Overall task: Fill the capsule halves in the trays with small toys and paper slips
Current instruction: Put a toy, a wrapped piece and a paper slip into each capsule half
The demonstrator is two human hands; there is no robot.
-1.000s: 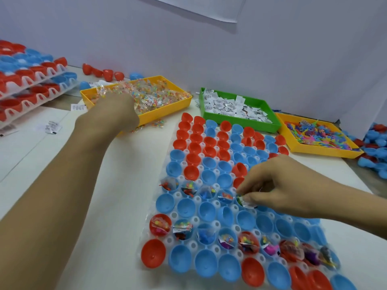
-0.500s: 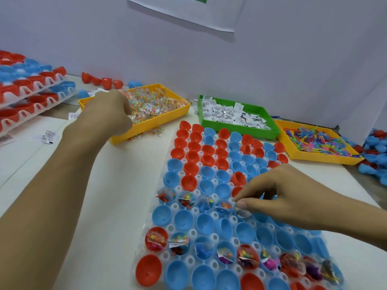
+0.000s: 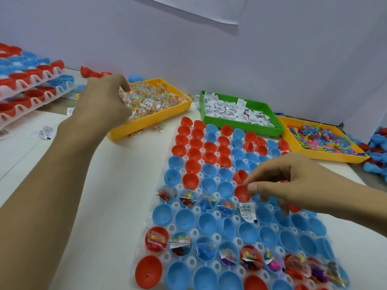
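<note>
Meanwhile the left hand (image 3: 104,101) grasped sweet packets in the yellow tray (image 3: 146,124) beyond the capsule tray (image 3: 188,227); the right hand (image 3: 278,185) hovered above it, fingers curled, grasp unclear

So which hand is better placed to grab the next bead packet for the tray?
Left. The left hand is already over the yellow bin of bead packets, fingers down among them. The right hand hovers over the capsule tray, beside a paper slip.

The white table (image 3: 109,206) is being occupied by a clear capsule tray (image 3: 209,227) at 6 o'clock, yellow bins (image 3: 146,122) at 11 and 2 (image 3: 314,153), a green bin (image 3: 240,120) at 12, and stacked trays (image 3: 31,88) at 9.
</note>
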